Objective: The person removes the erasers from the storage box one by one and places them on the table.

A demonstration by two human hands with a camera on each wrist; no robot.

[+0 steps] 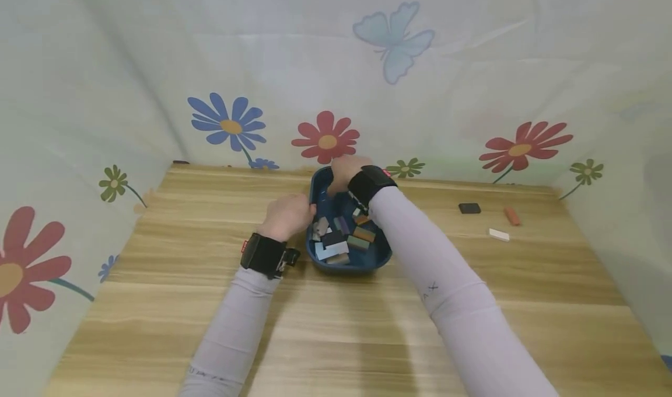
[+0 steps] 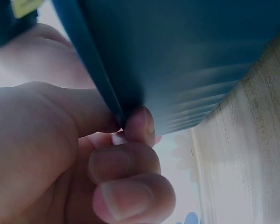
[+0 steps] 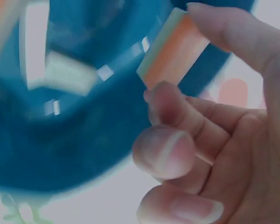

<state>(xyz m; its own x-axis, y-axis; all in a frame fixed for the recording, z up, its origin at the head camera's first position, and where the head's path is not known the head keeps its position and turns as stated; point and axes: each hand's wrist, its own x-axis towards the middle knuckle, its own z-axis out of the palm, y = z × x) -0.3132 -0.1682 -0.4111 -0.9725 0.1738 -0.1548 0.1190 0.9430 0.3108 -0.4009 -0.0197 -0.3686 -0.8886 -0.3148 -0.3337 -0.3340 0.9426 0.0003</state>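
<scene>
A dark blue oval basin (image 1: pixel 350 270) stands toward the back of the wooden table, holding several small rectangular blocks (image 1: pixel 359 243). My left hand (image 1: pixel 287 217) is at its left side. In the left wrist view, the thumb and index finger pinch the basin's rim (image 2: pixel 95 70), the other fingers curled below. My right hand (image 1: pixel 346 171) reaches over the far end of the basin. The right wrist view shows an orange block with a pale green side (image 3: pixel 175 49) between that thumb and fingertips, over the blue inside of the basin.
Right of the basin, a black block (image 1: pixel 469 208), an orange block (image 1: pixel 511 216) and a white block (image 1: pixel 499 234) lie on the wooden table (image 1: pixel 210 199). A flower-printed curtain (image 1: pixel 446 111) hangs right behind the table's back edge.
</scene>
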